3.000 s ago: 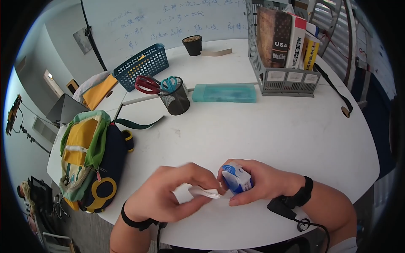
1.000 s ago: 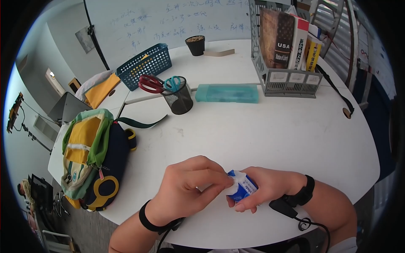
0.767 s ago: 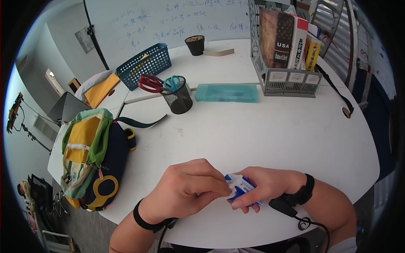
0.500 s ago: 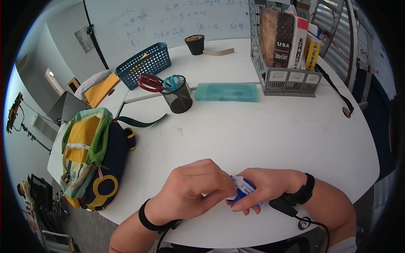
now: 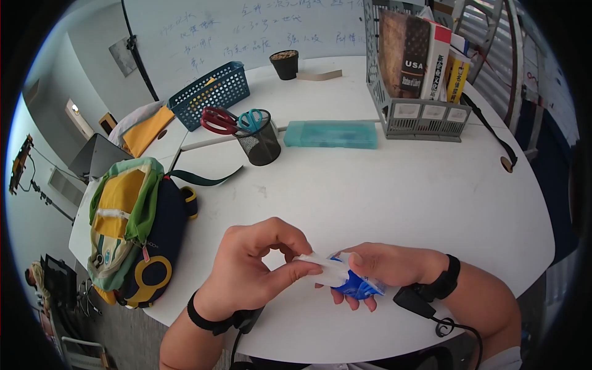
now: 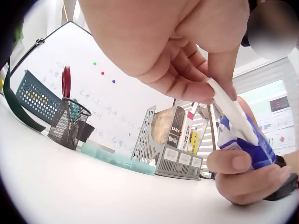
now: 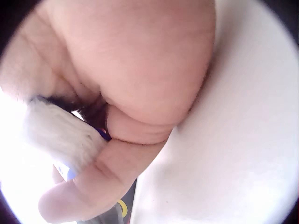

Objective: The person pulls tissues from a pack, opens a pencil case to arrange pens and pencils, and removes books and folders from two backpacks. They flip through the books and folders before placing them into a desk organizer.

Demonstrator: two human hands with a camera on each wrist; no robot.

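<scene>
At the far left, the backpack (image 5: 132, 240) leaned at the edge of the white worktop (image 5: 370, 197), its strap trailing onto the surface. Behind it sat the blue basket (image 5: 216, 95), and to the right of that the mesh cup (image 5: 262, 147) stood upright, holding red scissors (image 5: 219, 121) and teal scissors (image 5: 251, 121). Nearer the front, the left hand (image 5: 256, 271) was raised over the worktop, its grip pinching the end of the white tissue (image 5: 325, 269) between thumb and fingers. The pot (image 5: 285, 65) stood farther back. The tissue stretched rightward to the opening of the blue-and-white pack (image 5: 357, 287), which was tilted and clear of the worktop. Beyond it lay the teal case (image 5: 331, 135), flat, near the cup. The right hand (image 5: 391, 265) had its grip closed round the pack, fingers curled beneath and along it. At the far right, the grey rack (image 5: 425, 123) held upright books (image 5: 416, 58).
</scene>
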